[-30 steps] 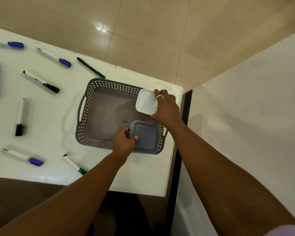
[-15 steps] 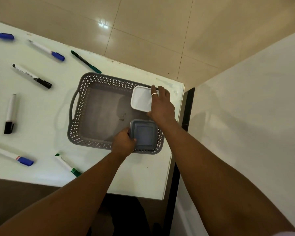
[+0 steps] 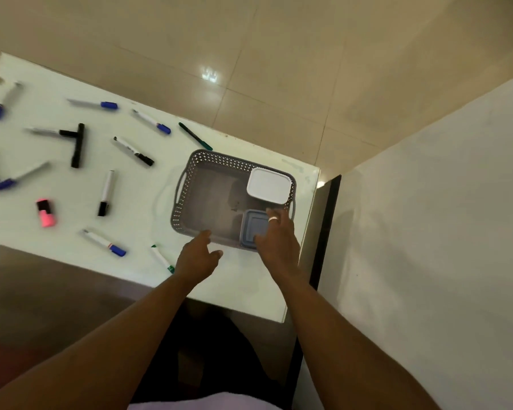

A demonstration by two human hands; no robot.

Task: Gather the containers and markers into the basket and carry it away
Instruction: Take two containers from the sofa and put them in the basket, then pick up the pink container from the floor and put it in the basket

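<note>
A grey perforated basket stands on the white table near its right end. Inside it, a white-lidded container lies in the far right corner and a grey-blue container in the near right corner. My right hand hovers over the grey-blue container's near edge, fingers spread, holding nothing. My left hand is open just outside the basket's near wall. Several markers lie scattered on the table to the left, among them a green-capped marker close to my left hand and a blue-capped marker.
A pink highlighter, a thin green pen behind the basket and a black bar also lie on the table. The table's right edge meets a dark gap beside a white wall. Tiled floor lies beyond.
Both hands let go of the containers, which now rest in the basket, and drew back toward me. The camera view swung left, showing more markers.
</note>
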